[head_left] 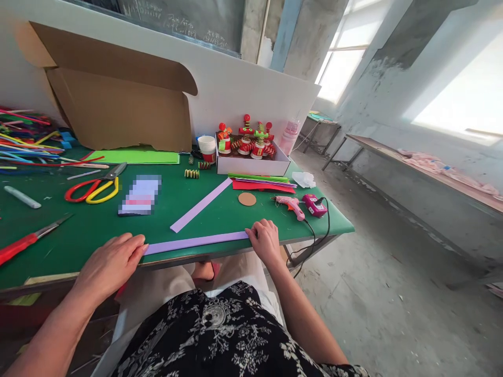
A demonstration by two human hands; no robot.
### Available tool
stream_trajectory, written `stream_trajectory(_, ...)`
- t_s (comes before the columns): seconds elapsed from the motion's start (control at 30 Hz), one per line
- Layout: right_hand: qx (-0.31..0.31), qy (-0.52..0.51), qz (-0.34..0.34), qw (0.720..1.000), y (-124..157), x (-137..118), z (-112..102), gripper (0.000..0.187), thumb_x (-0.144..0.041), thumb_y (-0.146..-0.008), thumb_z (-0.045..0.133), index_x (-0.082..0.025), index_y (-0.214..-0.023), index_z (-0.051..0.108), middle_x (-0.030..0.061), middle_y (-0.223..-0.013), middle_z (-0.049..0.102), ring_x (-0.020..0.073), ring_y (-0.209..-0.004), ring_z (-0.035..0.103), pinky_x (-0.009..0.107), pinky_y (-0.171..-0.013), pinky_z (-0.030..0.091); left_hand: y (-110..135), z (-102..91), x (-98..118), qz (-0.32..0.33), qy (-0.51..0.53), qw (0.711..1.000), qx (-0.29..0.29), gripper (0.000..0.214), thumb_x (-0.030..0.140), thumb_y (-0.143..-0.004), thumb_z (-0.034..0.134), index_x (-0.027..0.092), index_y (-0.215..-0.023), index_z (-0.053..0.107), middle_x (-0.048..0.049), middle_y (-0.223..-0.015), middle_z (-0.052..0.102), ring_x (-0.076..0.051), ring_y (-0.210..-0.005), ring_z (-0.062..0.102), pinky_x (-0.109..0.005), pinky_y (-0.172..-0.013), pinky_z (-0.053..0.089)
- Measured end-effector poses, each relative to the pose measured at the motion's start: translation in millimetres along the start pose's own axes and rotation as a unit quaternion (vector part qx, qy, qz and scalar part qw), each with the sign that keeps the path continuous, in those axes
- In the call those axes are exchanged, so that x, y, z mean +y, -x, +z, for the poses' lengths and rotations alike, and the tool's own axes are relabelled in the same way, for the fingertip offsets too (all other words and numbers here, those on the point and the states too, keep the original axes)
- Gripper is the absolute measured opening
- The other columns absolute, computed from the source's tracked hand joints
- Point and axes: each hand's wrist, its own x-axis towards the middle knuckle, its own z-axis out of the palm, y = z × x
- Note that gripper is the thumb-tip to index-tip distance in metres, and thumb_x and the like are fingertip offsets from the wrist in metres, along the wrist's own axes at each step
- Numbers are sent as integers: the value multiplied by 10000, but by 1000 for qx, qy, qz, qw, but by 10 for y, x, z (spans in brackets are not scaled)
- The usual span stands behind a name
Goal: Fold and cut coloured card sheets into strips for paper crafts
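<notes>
Lilac flat paper strip (pixel 196 242) — finger-pinched at ends by left hand (pixel 112 259) and right hand (pixel 265 241) — over smooth green tabletop (pixel 181 193).

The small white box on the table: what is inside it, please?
Inside the white box are several red, green and orange figures. Its front wall and the figures hide most of the box's bottom.

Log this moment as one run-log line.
Purple strip: along near edge of table | left hand: pinching left end | right hand: pinching right end | farther back: second purple strip, brown disc, pink glue gun
</notes>
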Motion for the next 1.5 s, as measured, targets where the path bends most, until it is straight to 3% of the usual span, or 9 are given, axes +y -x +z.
stream_trajectory(0.13,13,3,-1,1000,13,-5,13,272,-343,-971,611,-217,-730,612,30,-807,609,209,-852,534,313,-777,349,49,2,38,3,-61,998,23,389,318,-1008,241,226,-755,522,-49,-786,569,-214,-743,544,-306,-650,369)
stream_trajectory(0.23,10,2,9,1000,15,-20,6,264,-338,-964,623,-214,-731,614,33,-815,616,212,-865,538,314,-783,350,83,-15,117,26,-123,989,73,382,225,-1007,286,213,-1114,652,-135,-1154,653,-271,-919,611,-356,-691,422)
stream_trajectory(0.4,1,6,16,1000,2,-31,-13,270,-333,-950,647,-211,-712,609,30,-815,623,211,-863,544,313,-784,350,28,-7,180,225,-126,960,111,808,-34,-897,293,524,-1479,364,23,-1633,349,-334,-1439,383,-591,-1084,346)
stream_trajectory(0.57,13,5,4,1000,0,4,10,292,-348,-953,638,-215,-696,597,22,-790,608,203,-838,533,306,-779,342,-76,63,101,292,-123,942,108,930,-60,-870,317,612,-1497,171,92,-1656,297,-291,-1486,340,-600,-1147,293)
stream_trajectory(0.9,17,18,13,1000,-6,-18,-12,246,-316,-954,609,-214,-731,605,43,-812,626,224,-857,558,346,-827,413,-82,101,81,276,-122,951,69,972,-97,-827,382,632,-1454,242,108,-1623,355,-258,-1498,334,-563,-1176,275)
stream_trajectory(1.1,197,-35,-93,975,170,-372,-69,265,-188,-1000,405,-204,-1125,639,119,-1196,655,252,-1150,565,561,-1175,282,-116,119,85,283,-119,950,64,911,-48,-861,400,630,-1454,260,73,-1588,430,-270,-1473,381,-562,-1150,299)
stream_trajectory(1.2,132,-92,-321,933,347,-709,33,377,-162,-979,389,-208,-1280,612,98,-1296,648,227,-1277,521,506,-1232,267,-133,156,73,283,-127,948,69,886,-27,-861,432,634,-1437,308,65,-1571,459,-290,-1453,409,-568,-1126,315)
stream_trajectory(1.27,75,-103,-382,915,418,-872,147,381,-188,-984,428,-171,-1324,600,102,-1312,657,228,-1308,509,471,-1232,300,-135,182,68,282,-126,948,79,851,-11,-867,436,620,-1430,347,69,-1578,451,-281,-1455,402,-555,-1135,302)
stream_trajectory(1.5,14,-66,-316,946,371,-802,364,532,-356,-964,608,-168,-1454,517,103,-1462,575,333,-1420,421,570,-1210,313,-116,143,102,287,-133,944,91,845,-15,-846,403,574,-1451,369,63,-1566,471,-273,-1447,411,-530,-1129,307)
